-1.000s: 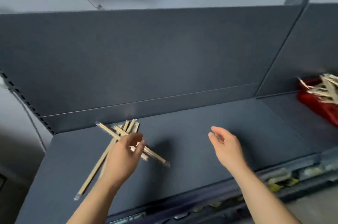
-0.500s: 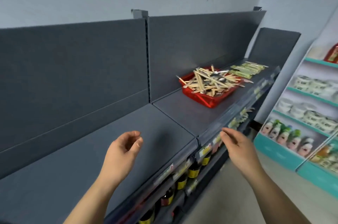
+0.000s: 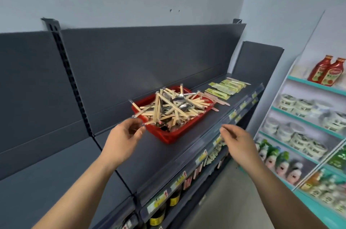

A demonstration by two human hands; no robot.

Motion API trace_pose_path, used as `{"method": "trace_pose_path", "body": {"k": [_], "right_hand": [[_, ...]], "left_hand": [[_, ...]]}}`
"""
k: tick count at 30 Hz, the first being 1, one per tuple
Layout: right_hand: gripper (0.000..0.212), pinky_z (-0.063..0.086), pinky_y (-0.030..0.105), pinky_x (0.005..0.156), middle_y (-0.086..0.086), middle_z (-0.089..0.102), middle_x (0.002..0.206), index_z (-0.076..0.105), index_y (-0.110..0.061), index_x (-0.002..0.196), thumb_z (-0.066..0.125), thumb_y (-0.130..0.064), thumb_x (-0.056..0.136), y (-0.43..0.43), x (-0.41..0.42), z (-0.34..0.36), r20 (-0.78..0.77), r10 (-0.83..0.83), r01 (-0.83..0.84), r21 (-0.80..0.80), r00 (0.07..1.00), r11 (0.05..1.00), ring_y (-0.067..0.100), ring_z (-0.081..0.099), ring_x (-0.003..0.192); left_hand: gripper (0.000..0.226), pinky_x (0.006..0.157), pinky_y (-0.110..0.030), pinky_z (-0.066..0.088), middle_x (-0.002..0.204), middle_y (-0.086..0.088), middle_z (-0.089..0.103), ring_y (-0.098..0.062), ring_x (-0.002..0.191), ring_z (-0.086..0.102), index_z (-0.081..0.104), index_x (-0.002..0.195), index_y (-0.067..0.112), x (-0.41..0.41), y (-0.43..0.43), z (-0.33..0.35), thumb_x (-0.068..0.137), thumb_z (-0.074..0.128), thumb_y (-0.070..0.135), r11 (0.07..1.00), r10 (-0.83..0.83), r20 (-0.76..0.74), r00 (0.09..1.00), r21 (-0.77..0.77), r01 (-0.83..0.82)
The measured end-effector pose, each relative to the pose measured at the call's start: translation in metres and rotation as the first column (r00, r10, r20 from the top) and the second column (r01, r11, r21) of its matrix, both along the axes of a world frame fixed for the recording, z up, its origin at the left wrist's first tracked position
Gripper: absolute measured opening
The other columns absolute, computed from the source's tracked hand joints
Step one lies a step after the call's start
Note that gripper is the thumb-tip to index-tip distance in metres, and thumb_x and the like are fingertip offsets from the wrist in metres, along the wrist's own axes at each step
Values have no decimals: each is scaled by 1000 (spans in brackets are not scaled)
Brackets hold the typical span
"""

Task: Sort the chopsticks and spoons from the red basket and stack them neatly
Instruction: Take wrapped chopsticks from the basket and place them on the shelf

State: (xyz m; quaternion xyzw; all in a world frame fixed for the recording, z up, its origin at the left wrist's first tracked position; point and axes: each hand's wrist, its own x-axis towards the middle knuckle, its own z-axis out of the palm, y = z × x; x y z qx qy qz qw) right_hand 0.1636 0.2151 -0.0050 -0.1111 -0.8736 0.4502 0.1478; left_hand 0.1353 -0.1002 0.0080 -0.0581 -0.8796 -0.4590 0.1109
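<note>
Shelf: dark grey shelf [image 3: 187,146] with a tall grey back panel, running away to the right.
Red basket: the red basket [image 3: 169,136] sits on the shelf, near the middle of the view, set at an angle, with one corner pointing towards the person.
Chopsticks: pale wooden chopsticks [image 3: 161,106] are heaped criss-cross in the basket, with several ends poking out over the rim on the left and right.
Spoons: metal spoons [image 3: 179,100] are mixed into the heap, bowls showing near the top, the rest buried under sticks.
Left hand: the left hand [image 3: 123,135] reaches to the basket's near left corner, fingers loosely curled, thumb and fingertips apart. It has hold of nothing. The fingertips sit right at the overhanging chopstick ends, but blur hides whether they touch.
Right hand: the right hand [image 3: 237,142] hangs above the shelf's front edge, to the right of the basket and apart from it, fingers loosely bent, holding nothing.
Beyond the basket: flat wooden sticks [image 3: 217,100] lie just beside its far right side, then rows of green packets [image 3: 227,86] further along the shelf.
Shelf edge: price labels [image 3: 201,156] run along the front strip, with dark bottles [image 3: 159,215] on the level below.
Right side: a teal-edged rack holds red bottles [image 3: 327,71] on top and white tubs [image 3: 299,105] below.
</note>
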Motion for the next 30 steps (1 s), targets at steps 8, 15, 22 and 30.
{"method": "trace_pose_path", "body": {"k": [8, 15, 22, 30], "right_hand": [[34, 41, 18, 82, -8, 61, 116, 63, -18, 125, 55, -35, 96, 28, -134, -6, 39, 112, -113, 39, 993, 993, 6, 56, 100], [30, 43, 11, 80, -7, 67, 114, 67, -16, 120, 60, -28, 94, 27, -226, -20, 111, 246, -260, 130, 963, 957, 2, 57, 99], [31, 51, 27, 89, -6, 70, 112, 68, -19, 117, 69, -28, 87, 19, -279, -31, 288, 382, -447, 209, 878, 870, 9, 64, 102], [6, 53, 29, 79, -12, 69, 86, 68, -28, 80, 70, -28, 86, 29, -310, -39, 310, 557, -623, 182, 771, 761, 4, 63, 83]], "left_hand": [[28, 78, -23, 47, 104, 4, 69, -12, 92, 63, 64, 115, 16, -129, 52, -13, 90, 63, 29, 983, 15, 49, 999, -186, -5], [42, 66, -28, 55, 87, 16, 65, -4, 73, 64, 64, 111, 32, -186, 85, -24, 74, 75, 49, 920, -36, 219, 975, -373, 118], [23, 60, -10, 43, 87, 19, 64, 3, 74, 59, 70, 102, 31, -205, 89, -38, 80, 75, 32, 911, -42, 263, 964, -385, 145], [40, 38, -14, 36, 53, 11, 62, 1, 40, 52, 65, 67, 26, -228, 116, -29, 77, 64, 65, 912, 261, 272, 926, -384, -145]]}}
